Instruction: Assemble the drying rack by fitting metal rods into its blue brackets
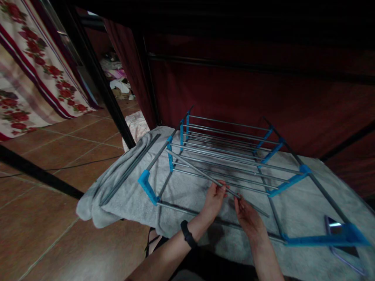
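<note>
A thin grey metal rod [197, 169] runs slantwise between my two hands. My left hand [214, 197] is closed on it near the middle. A short way to the right, my right hand [247, 212] pinches the same rod near its lower right end. Beneath and behind it lies a rack frame [228, 150] of grey tubes with blue plastic joints, resting on the bed. The rod's far left end is close to a blue joint bracket [170, 156]; whether it touches cannot be made out. Another blue corner piece [148, 187] is at the frame's front left.
Loose grey rods [129, 171] lie on the grey blanket [117, 212] at the left. A phone [342, 238] rests at the right, partly behind a blue corner [348, 234]. Black bed posts [96, 78] rise at the left, and a dark red curtain [234, 89] hangs behind.
</note>
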A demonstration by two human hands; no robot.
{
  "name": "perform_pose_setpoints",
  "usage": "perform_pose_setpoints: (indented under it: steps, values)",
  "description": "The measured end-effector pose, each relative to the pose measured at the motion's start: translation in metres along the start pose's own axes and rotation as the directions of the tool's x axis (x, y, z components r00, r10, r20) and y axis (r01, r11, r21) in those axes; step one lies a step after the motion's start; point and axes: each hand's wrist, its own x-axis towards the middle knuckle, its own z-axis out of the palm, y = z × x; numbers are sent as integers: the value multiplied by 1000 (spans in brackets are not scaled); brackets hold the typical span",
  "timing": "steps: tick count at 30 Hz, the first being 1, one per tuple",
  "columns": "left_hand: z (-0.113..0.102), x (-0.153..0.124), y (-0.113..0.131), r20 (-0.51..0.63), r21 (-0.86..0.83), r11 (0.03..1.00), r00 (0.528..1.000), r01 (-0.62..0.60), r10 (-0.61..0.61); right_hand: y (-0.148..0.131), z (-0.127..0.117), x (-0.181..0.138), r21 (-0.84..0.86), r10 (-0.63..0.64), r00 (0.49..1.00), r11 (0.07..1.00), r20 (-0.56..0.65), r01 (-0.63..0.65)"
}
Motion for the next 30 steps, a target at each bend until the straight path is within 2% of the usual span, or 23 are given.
perform_pose_setpoints:
  steps: [6,10,12,15,18,25,30]
  values:
    - [8,-9,24,135,273,930,966,-248,218,6,46,-25,43,137,979,988,150,-145]
    - [0,-6,55,189,480,780,916,-401,354,4,58,-40,-29,287,928,957,239,-288]
    - [-5,-2,68,241,577,668,879,-470,411,1,59,-45,-57,292,925,956,245,-287]
    - [-12,3,77,370,667,452,790,-593,490,-8,60,-48,-30,187,960,982,209,-185]
    - [-18,5,76,495,696,272,718,-665,490,-21,60,-49,-36,87,985,996,148,-83]
    - [-33,12,52,561,778,44,725,-627,401,-46,62,-56,-69,-123,987,989,101,131]
    - [-48,21,37,585,805,-102,757,-584,290,-53,60,-58,-33,-264,962,963,67,267]
